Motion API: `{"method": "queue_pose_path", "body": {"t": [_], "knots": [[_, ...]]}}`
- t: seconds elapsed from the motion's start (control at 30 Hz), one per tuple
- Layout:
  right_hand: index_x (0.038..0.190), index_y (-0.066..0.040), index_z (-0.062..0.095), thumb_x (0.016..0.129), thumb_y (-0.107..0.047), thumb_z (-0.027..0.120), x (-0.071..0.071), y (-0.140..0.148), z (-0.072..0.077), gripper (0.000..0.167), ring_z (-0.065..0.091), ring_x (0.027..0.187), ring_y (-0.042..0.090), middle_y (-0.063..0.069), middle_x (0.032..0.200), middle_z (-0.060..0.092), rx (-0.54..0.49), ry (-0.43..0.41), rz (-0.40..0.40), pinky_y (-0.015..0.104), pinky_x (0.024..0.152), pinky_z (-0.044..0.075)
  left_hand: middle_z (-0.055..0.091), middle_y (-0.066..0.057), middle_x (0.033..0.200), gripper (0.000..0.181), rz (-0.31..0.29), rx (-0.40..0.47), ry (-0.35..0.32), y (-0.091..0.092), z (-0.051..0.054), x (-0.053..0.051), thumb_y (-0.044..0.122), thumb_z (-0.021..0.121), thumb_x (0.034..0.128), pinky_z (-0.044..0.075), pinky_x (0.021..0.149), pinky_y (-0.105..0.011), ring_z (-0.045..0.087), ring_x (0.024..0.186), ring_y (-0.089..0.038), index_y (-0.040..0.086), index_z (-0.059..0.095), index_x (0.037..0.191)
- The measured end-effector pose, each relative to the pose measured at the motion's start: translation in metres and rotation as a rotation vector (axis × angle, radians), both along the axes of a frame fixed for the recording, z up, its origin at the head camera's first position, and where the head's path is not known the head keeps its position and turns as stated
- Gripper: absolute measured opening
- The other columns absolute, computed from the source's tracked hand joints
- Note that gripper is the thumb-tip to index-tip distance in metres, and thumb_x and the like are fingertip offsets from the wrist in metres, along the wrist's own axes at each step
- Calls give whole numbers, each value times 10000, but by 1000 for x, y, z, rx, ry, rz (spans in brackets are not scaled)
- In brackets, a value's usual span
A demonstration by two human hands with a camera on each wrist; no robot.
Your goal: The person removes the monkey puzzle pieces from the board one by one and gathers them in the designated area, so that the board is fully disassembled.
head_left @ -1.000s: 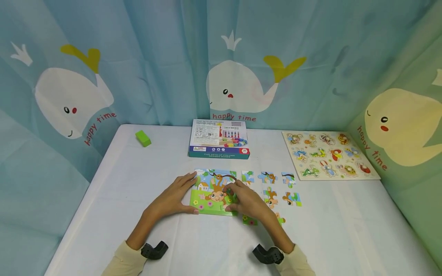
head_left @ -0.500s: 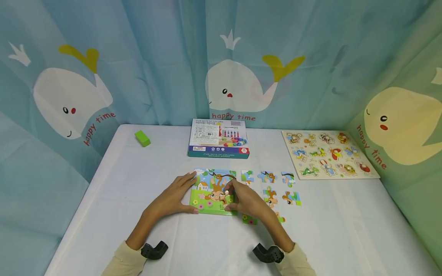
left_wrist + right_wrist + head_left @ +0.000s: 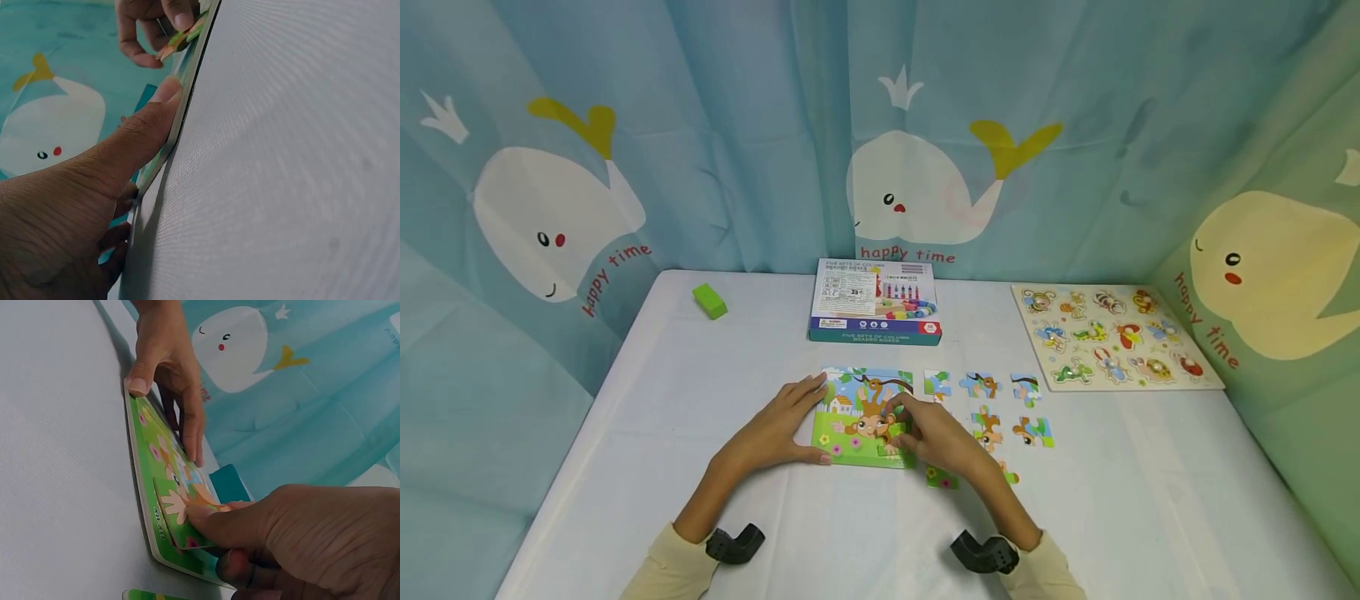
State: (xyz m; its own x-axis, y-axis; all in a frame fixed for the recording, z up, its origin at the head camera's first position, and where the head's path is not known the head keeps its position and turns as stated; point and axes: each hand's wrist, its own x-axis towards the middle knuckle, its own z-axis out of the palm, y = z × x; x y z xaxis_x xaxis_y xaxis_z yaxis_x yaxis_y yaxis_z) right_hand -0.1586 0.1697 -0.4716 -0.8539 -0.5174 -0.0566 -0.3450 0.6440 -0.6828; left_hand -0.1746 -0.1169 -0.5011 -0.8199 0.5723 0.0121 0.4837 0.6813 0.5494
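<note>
A monkey-picture puzzle board (image 3: pixel 852 455) lies flat on the white table. My left hand (image 3: pixel 781 427) holds its left side, thumb on the near edge and fingertips at the far corner. My right hand (image 3: pixel 938 432) pinches a jigsaw piece (image 3: pixel 177 501) over the board's right part. A pale monkey paw on green is printed on that piece; in the right wrist view it lies tilted against the board, with my thumb on top. In the left wrist view, the piece (image 3: pixel 181 42) shows edge-on in the right fingers.
Several loose jigsaw pieces (image 3: pixel 982 385) lie in rows right of the board, some partly under the right hand and forearm. A bead-set box (image 3: pixel 875 302) stands behind. An insect peg puzzle (image 3: pixel 1118 337) is at the back right, a green block (image 3: pixel 710 301) at the back left.
The right fingers shift slightly over the board, turning and lowering the jigsaw piece at its right part. The left hand stays in place on the board's side.
</note>
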Motion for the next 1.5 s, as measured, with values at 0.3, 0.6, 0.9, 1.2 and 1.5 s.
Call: {"method": "queue_pose_path", "body": {"t": [0.3,0.6,0.9,1.2,1.5], "knots": [[1290,-98,550,960,-78,604,-2,7,0,335,426,592,32,-12,729,555,-96,64,-53,216,566,412,262,-99,1612,1064,-3,6,-4,0,0,0,567,817,687,339,1132,-512,253,1470,-347,38,373,1496],[1171,-39,584,917,-75,663,6,29,15,268,577,591,167,42,737,628,-260,92,-279,222,514,452,260,-88,1614,1072,8,1,-11,1,1,1,576,816,682,346,1129,-509,252,1471,-336,50,369,1501],[1092,-63,645,915,-125,678,36,79,28,190,583,648,86,83,801,679,-278,115,-532,228,545,460,269,-88,1611,1063,16,1,-2,1,0,2,571,819,681,356,1121,-510,260,1467,-333,46,380,1494],[1112,-75,667,933,-162,665,70,130,23,198,603,714,-9,54,837,702,-128,114,-696,240,583,472,257,-84,1615,1061,14,0,0,0,2,2,570,816,684,331,1140,-499,243,1476,-337,45,377,1495],[1111,-73,680,915,-255,695,91,155,6,268,572,724,-39,110,868,729,54,45,-765,229,581,465,264,-92,1612,1064,7,-2,10,0,-2,1,583,809,686,335,1137,-500,249,1473,-343,40,378,1493]]}}
